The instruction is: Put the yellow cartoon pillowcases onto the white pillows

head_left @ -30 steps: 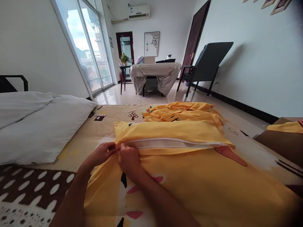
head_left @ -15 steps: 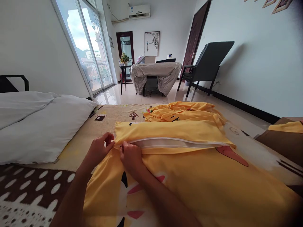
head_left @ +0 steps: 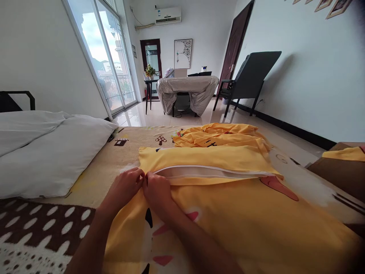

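Note:
A yellow pillowcase [head_left: 234, 213] with printed cartoon shapes lies flat in front of me. Across it runs a gaping zipper opening [head_left: 205, 172] with white edging and a pale inside. At the opening's left end, my left hand [head_left: 127, 188] pinches the yellow fabric by the seam. Close against it, my right hand [head_left: 156, 188] is also closed on the fabric there, fingertips nearly touching the left ones. Whether a zipper pull sits between the fingers is hidden.
A white pillow [head_left: 54, 156] lies at left on the patterned blanket [head_left: 97, 182]. Crumpled yellow cloth [head_left: 222, 134] is heaped beyond the pillowcase. At right stands a brown cardboard box [head_left: 339, 167] with yellow fabric on it. Farther back are a dark chair [head_left: 253, 72] and a covered table [head_left: 188, 83].
My left hand has moved right and closed on the fabric beside my right hand; before, its fingers were parted at the edge. My right hand has barely shifted.

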Available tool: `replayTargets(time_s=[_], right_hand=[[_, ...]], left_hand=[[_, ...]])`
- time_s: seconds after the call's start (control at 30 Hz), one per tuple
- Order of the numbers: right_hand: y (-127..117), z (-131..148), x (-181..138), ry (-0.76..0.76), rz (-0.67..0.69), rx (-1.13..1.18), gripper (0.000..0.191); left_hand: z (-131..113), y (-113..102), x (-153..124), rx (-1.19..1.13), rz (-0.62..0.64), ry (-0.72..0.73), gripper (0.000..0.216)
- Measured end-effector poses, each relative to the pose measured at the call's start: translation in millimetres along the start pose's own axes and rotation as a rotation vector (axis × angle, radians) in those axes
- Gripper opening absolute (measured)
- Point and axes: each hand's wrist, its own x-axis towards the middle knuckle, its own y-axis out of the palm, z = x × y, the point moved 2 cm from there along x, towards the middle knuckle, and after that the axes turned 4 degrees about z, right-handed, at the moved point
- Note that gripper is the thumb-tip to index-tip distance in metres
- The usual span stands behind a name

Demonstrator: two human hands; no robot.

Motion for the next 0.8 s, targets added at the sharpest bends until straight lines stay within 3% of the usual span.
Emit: replayTargets(time_s=[0.4, 0.8], right_hand=[[7, -3, 2, 0.017, -0.033, -0.012, 0.022], [3, -1, -1, -0.010, -0.027, -0.070, 0.018]], left_hand=[[-6, 6, 3, 0.055, 0.053, 0.029, 0.016], [6, 7, 5, -0.017, 0.054, 0.014, 0.015]])
